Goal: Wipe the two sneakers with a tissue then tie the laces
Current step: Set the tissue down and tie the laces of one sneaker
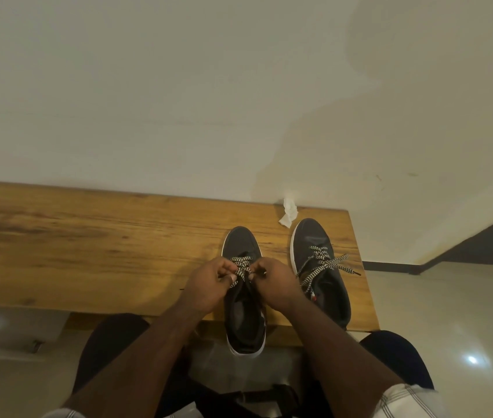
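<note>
Two dark sneakers with white soles sit side by side on a wooden table (88, 236), toes pointing to the far wall. Over the left sneaker (243, 312), whose heel hangs past the near edge, both hands are busy: the left hand (209, 285) and the right hand (272, 282) each have fingers curled, pinching the black-and-white patterned laces (240, 267) above the tongue. The right sneaker (319, 267) lies just beside it, its own laces (323, 263) in a loose bow with ends trailing. A crumpled white tissue (289, 212) rests at the far edge, near that shoe's toe.
</note>
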